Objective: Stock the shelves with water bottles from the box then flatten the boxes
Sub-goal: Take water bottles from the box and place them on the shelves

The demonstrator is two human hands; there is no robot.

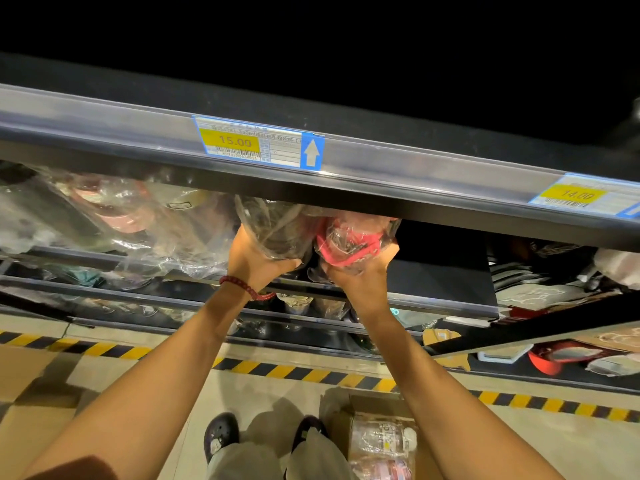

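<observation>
Overhead, both hands' grip seemingly round wrapped bottles [311, 233] under shelf [381, 188].

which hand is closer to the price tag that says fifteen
Left. The left hand grips a wrapped bottle almost directly below the 15.00 tag; the right hand holds its bottle further to the right.

Dark shelf [440, 275] carries plastic-wrapped bottles [114, 209]; open box [374, 431] on floor [519, 441]
</observation>
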